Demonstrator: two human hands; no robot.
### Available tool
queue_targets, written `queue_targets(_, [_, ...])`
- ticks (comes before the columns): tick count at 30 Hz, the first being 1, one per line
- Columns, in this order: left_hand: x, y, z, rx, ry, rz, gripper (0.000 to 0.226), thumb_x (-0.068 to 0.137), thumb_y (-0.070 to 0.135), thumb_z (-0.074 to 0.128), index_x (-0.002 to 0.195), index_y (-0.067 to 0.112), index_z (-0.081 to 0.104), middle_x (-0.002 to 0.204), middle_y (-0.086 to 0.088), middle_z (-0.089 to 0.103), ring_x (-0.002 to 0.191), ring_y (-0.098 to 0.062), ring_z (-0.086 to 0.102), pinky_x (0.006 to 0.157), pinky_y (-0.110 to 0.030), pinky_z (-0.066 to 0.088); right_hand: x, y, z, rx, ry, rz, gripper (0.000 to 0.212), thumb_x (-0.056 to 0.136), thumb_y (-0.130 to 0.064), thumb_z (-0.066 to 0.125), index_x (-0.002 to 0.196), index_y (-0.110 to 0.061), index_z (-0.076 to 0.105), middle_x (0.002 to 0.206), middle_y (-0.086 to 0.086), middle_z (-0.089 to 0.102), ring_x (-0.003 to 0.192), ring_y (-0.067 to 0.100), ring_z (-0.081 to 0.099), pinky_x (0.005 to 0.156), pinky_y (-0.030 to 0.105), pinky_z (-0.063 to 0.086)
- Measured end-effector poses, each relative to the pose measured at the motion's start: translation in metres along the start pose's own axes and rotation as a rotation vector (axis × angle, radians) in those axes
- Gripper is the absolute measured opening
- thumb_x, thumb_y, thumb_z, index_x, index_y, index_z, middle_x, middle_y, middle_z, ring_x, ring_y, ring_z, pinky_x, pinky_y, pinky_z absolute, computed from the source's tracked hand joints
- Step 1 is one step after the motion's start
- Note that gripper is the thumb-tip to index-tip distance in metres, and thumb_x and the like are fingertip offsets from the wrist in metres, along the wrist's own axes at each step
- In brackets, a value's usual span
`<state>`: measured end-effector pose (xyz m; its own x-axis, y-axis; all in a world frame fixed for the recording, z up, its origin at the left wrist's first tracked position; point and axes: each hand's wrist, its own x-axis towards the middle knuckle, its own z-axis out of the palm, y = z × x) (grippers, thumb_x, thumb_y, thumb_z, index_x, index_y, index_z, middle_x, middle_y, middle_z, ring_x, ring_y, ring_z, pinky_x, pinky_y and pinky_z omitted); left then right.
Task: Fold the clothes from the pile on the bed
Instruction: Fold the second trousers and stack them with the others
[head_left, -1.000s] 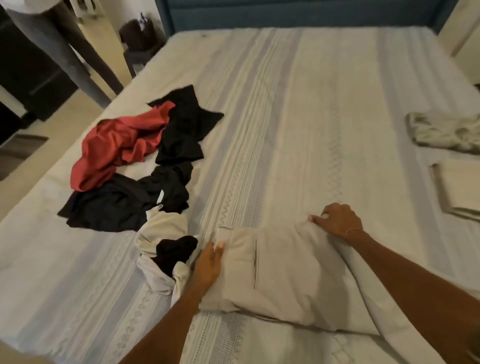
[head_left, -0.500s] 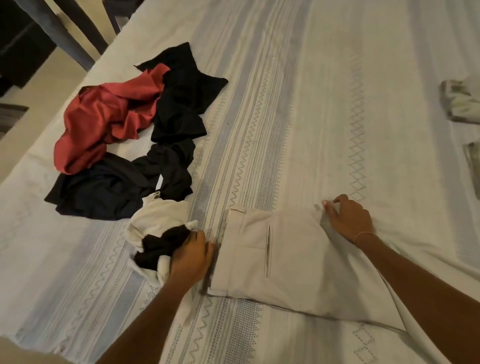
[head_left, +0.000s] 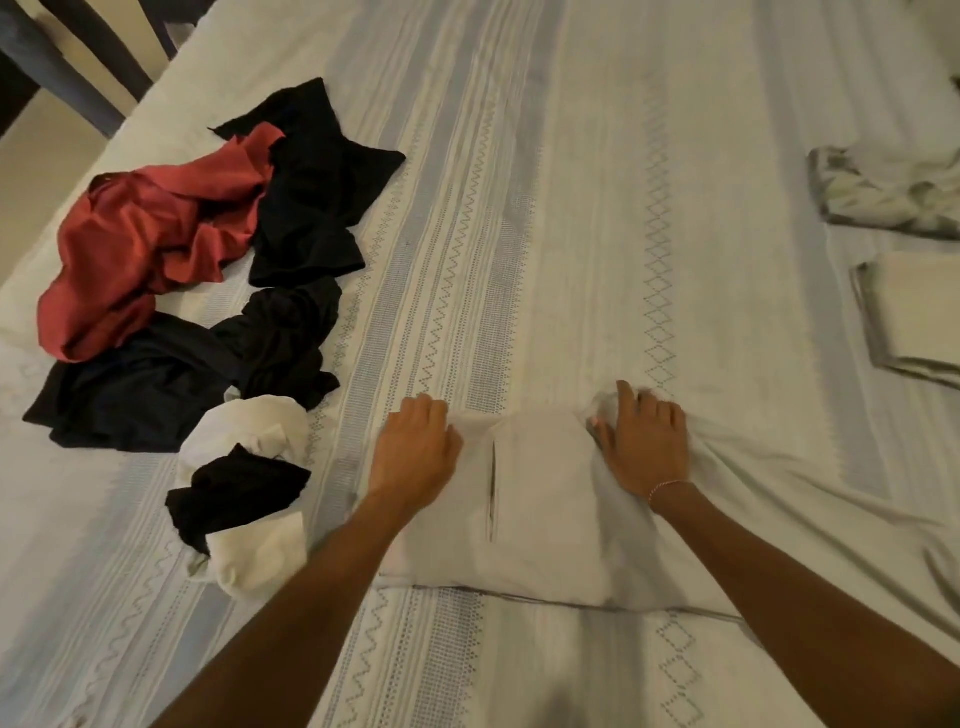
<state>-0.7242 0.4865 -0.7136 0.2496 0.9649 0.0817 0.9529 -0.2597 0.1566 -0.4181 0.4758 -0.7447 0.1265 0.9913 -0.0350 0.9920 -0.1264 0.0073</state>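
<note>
Bed (head_left: 571, 182): two hands on one beige trousers (head_left: 540, 499).

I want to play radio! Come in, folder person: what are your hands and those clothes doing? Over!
Both hands flat on beige trousers: left hand, right hand. Unfolded pile waits left. Nothing in the way.
</note>
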Motion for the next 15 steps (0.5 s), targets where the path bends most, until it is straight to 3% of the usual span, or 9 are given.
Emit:
queue_targets(4, [0.007, 0.069, 0.018, -0.001, -0.042, 0.27, 0.035, 0.095, 0.037, 0.047, 0.111, 0.01, 0.061, 0.103, -0.008, 0.061, 0.092, -0.026, 0.057, 0.08, -0.04, 0.05, -0.026, 0.013, -0.004, 0.039, -0.002, -0.065, 0.063, 0.099, -0.046, 0.031, 0.145, -0.006, 0.044, 0.142, 0.024, 0.051, 0.124, 0.04, 0.052, 0.109, 0.054, 0.039])
queue_targets(7, [0.007, 0.114, 0.033, -0.038, -0.042, 0.341, 0.035, 0.093, 0.037, 0.05, 0.112, 0.01, 0.061, 0.106, -0.008, 0.063, 0.096, -0.026, 0.059, 0.084, -0.04, 0.051, -0.05, 0.037, -0.005, 0.119, 0.038, -0.088, 0.055, 0.1, -0.034, 0.035, 0.145, -0.004, 0.046, 0.144, 0.02, 0.051, 0.133, 0.037, 0.049, 0.114, 0.054, 0.036])
queue_targets(12, [0.011, 0.194, 0.055, -0.098, -0.05, 0.416, 0.039, 0.095, 0.033, 0.045, 0.121, 0.008, 0.062, 0.116, -0.008, 0.065, 0.105, -0.025, 0.062, 0.09, -0.037, 0.053, -0.087, 0.107, -0.008, 0.262, 0.174, -0.012, 0.036, 0.102, -0.017, 0.04, 0.132, -0.005, 0.056, 0.134, 0.013, 0.059, 0.127, 0.029, 0.054, 0.119, 0.044, 0.026])
queue_targets(15, [0.018, 0.233, 0.061, -0.124, -0.001, 0.423, 0.039, 0.096, 0.029, 0.042, 0.118, 0.005, 0.065, 0.116, -0.012, 0.067, 0.106, -0.027, 0.063, 0.093, -0.039, 0.053, -0.108, 0.162, -0.008, 0.292, 0.192, 0.084, 0.036, 0.099, -0.019, 0.038, 0.124, -0.004, 0.059, 0.124, 0.013, 0.063, 0.115, 0.031, 0.058, 0.111, 0.043, 0.038])
